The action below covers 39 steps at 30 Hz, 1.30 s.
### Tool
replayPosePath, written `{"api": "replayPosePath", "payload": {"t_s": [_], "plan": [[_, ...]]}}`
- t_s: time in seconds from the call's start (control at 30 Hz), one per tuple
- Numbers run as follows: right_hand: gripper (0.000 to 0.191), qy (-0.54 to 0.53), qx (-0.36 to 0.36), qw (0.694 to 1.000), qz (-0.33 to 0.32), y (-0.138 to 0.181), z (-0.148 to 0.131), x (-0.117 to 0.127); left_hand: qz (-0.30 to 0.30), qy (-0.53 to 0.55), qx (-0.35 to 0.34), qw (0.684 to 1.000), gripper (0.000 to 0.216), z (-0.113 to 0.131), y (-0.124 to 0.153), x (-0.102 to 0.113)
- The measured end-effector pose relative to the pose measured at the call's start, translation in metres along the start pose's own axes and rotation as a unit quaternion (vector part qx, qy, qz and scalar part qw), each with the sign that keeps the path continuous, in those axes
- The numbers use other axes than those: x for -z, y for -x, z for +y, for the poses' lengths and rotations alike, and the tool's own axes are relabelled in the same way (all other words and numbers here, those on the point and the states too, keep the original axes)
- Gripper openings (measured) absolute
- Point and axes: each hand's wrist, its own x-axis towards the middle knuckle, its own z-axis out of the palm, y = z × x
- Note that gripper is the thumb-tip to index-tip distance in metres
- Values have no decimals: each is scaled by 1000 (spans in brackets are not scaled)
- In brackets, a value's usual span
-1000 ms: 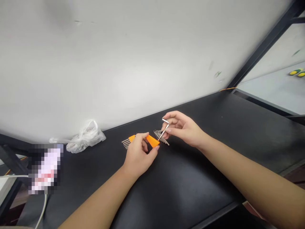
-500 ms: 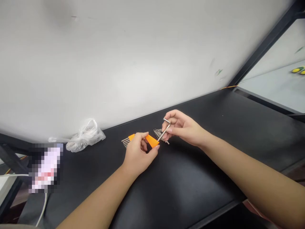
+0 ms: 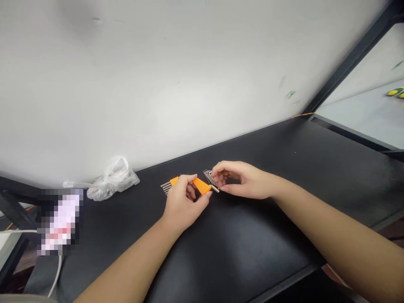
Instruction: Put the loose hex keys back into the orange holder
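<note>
My left hand [image 3: 183, 204] is closed on an orange hex key holder [image 3: 201, 186], pinching its right end between thumb and fingers. More orange shows left of the hand, with several thin metal key ends [image 3: 166, 188] poking out; my hand hides the middle. At the holder's right edge, the bent end of a thicker hex key [image 3: 215, 189] sticks out. Just to the right hovers my right hand [image 3: 248, 181], its fingers curved and the thumb apart from them. The fingertips are close to a row of L-shaped hex keys [image 3: 208, 176] lying on the black tabletop [image 3: 227, 252].
A crumpled clear plastic bag [image 3: 113, 181] lies at the left near the wall [image 3: 189, 84]. A blurred-out item [image 3: 61, 223] and a white cable [image 3: 57, 273] are at the left edge. A black metal frame [image 3: 347, 63] rises at the right.
The hex key my right hand held upright over the holder now sits in it, only its bent end showing. My right hand let go and moved down beside the loose keys. My left hand stayed.
</note>
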Motion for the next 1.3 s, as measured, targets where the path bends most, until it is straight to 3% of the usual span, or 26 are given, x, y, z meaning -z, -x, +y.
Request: {"api": "replayPosePath", "payload": {"t_s": [0.17,0.27,0.6,0.67,0.8,0.87,0.9,0.97,1.03,1.07,1.17,1.3], "plan": [[10,133,-71,988,40,-1,2,8,-3,-1,9,1000,50,0,0,0],[11,221,-123,964,80,-6,11,9,-11,-5,12,1000,50,0,1,0],[4,322,-167,931,33,-13,24,-4,-20,-17,1,1000,49,2,1,0],[4,355,-191,915,30,-11,24,-3,-19,-17,0,1000,49,2,1,0],[5,455,-259,851,33,-6,21,4,-27,-16,-6,999,48,3,2,1],[7,466,-265,843,43,-3,18,8,-32,-18,-10,999,47,3,2,1],[8,449,-255,855,53,-2,16,9,-34,-19,-10,999,47,3,2,1],[7,350,-213,909,78,-1,10,11,-34,-20,-11,999,47,3,2,1],[11,160,-156,970,98,-1,5,9,-35,-19,-14,999,47,2,2,1],[14,55,-130,984,104,-1,2,7,-35,-18,-16,999,47,2,2,1],[18,-153,-75,979,110,-3,-2,-1,-34,-17,-22,999,46,2,2,0],[20,-220,-63,968,105,-6,2,-12,-29,-19,-34,999,45,2,1,1]]}}
